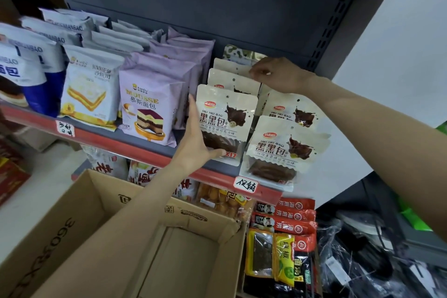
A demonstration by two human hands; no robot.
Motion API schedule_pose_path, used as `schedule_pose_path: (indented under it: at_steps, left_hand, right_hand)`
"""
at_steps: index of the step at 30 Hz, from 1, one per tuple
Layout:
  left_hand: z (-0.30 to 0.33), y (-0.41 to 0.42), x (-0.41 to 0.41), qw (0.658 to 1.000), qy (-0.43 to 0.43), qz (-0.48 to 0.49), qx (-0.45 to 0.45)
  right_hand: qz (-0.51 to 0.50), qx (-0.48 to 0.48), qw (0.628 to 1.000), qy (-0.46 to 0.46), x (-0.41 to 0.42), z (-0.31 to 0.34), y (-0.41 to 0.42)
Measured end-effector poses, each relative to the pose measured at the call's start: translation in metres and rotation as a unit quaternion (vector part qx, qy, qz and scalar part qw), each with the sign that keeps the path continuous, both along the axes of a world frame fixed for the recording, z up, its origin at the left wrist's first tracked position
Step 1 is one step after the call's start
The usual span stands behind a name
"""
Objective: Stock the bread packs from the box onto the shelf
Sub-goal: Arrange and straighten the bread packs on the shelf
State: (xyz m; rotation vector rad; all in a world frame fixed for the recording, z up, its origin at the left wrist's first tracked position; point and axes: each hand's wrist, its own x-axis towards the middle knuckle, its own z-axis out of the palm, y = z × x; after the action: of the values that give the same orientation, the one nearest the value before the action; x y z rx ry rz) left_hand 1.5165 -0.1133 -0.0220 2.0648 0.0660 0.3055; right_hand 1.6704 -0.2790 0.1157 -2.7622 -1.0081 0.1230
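Observation:
Cream bread packs with a chocolate print stand in two rows at the right end of the shelf [135,145]. My left hand [197,138] holds the front pack of the left row [226,113], thumb under its lower edge, fingers along its left side. My right hand [278,75] reaches further back and pinches the top edge of a rear pack [232,68]. Another front pack [283,150] leans at the shelf's right front corner. The cardboard box [79,232] sits open below, and its visible bottom holds no packs.
Purple mousse bread packs [147,109], a yellow-white sandwich pack [89,87] and blue-white packs [29,60] fill the shelf to the left. Red and yellow sauce packets [283,227] lie on the lower shelf. Black plastic-wrapped items [362,256] lie at the lower right.

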Motion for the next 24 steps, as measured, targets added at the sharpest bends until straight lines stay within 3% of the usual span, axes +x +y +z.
schedule_pose_path:
  at_steps: [9, 14, 18, 20, 22, 24]
  left_hand:
    - [-0.001, 0.009, 0.009, 0.999, 0.008, 0.003, 0.042]
    - [0.009, 0.002, -0.003, 0.998, 0.015, 0.036, 0.039]
    - [0.025, 0.002, -0.019, 0.996, 0.038, 0.075, -0.019]
    - [0.040, -0.011, -0.043, 0.991, 0.005, 0.135, -0.009]
    - [0.053, -0.033, -0.070, 0.978, -0.083, 0.188, 0.042]
    - [0.056, -0.057, -0.086, 0.972, -0.135, 0.174, 0.081]
  right_hand:
    - [0.001, 0.042, 0.999, -0.012, -0.004, -0.002, -0.008]
    - [-0.006, 0.160, 0.978, -0.137, -0.021, 0.008, -0.047]
    - [-0.019, 0.151, 0.964, -0.219, -0.036, 0.008, -0.084]
    - [-0.033, 0.139, 0.968, -0.209, -0.036, 0.008, -0.094]
    - [-0.045, 0.127, 0.971, -0.197, -0.033, 0.011, -0.099]
    - [-0.050, 0.092, 0.978, -0.179, -0.026, 0.012, -0.098]
